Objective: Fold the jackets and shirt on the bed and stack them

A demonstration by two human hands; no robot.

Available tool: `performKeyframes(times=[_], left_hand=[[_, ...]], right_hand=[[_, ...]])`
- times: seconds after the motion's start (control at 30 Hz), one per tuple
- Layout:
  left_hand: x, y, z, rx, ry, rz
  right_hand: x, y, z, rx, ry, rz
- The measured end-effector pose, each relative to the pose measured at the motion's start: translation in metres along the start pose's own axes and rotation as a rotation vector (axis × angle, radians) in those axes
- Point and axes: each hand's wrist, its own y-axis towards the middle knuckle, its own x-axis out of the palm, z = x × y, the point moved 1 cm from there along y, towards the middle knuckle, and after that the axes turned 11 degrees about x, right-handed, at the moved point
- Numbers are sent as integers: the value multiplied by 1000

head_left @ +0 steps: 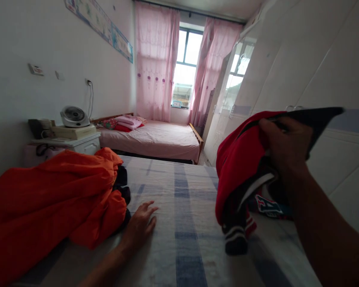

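A red and black jacket (236,167) with striped knit cuffs hangs from my right hand (290,143), whose fingers are closed on its dark upper edge. The jacket is lifted above the bed on the right. Partly hidden behind it lies a dark garment with a letter patch (267,206). My left hand (140,223) is over the checked bed sheet (161,191), fingers apart and holding nothing. Close to its left is an orange garment (68,191), heaped up, with dark cloth (122,183) showing along its right edge.
Beyond the near bed stands another bed (155,139) with folded bedding (128,122). A fan (74,115) sits on a box on the white nightstand (88,144) at left. Glossy white wardrobes (287,71) line the right side. Pink curtains (157,59) frame the window.
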Motion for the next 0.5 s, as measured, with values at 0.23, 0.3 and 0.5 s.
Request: performKeyframes(times=[0.23,0.3,0.5], left_hand=[[-17,6,4,-81,-190,201],[-21,9,8,-81,-213,226],[-18,31,40,50,-174,27]], right_hand=[[-6,-16,36,79,-228,-260],[-1,-31,51,166,-330,-559],[2,-92,75,439,-57,-979]])
